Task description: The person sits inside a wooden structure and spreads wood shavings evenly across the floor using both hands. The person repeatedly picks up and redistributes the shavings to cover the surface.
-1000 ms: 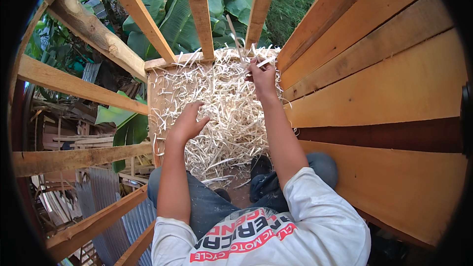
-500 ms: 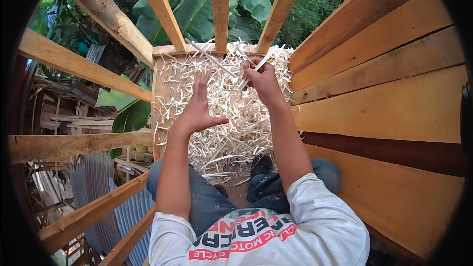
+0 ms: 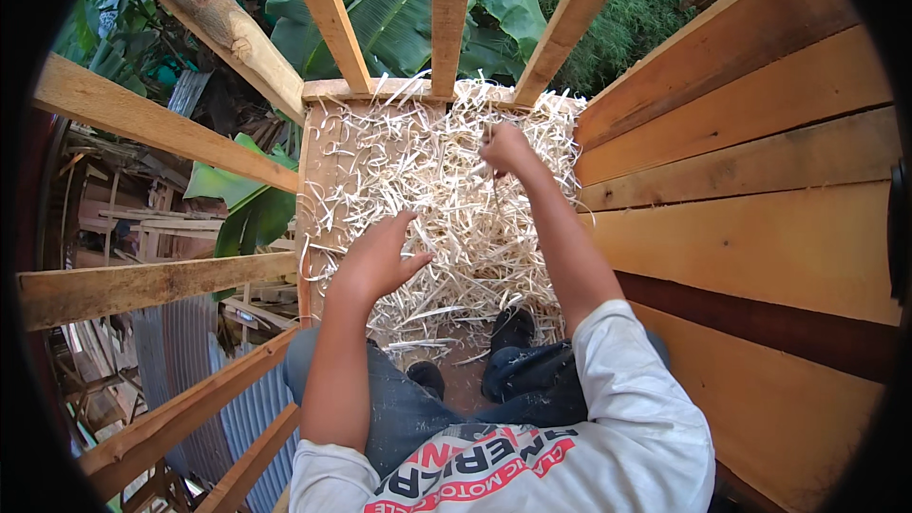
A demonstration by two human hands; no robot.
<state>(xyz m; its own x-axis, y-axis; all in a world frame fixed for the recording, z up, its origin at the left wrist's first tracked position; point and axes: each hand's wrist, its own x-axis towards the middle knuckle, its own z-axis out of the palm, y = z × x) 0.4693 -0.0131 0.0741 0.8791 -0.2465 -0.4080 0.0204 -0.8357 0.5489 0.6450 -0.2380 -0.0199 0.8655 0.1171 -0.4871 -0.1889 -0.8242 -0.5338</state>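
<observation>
Over the middle of the shavings, my left hand (image 3: 375, 261) hovers with thumb and fingers apart and nothing in it. Farther off and to the right, my right hand (image 3: 508, 149) is closed, its back toward me. A thin strip (image 3: 495, 192), seen nearly edge-on, hangs down from its curled fingers; the grip itself is hidden. Below both hands a thick layer of pale, curly wood shavings (image 3: 456, 256) covers most of the brown board floor (image 3: 321, 147).
Upright wooden slats (image 3: 450, 19) stand along the far side, and more slats (image 3: 157, 290) line the left. A plank wall (image 3: 741, 228) closes the right. My dark shoes (image 3: 513, 328) rest at the near edge of the shavings. Banana leaves (image 3: 399, 19) grow beyond the slats.
My left hand has come a little nearer to me, its fingers lower. My right hand has turned over and moved slightly right and down; the pale strips at its fingers no longer show clearly.
</observation>
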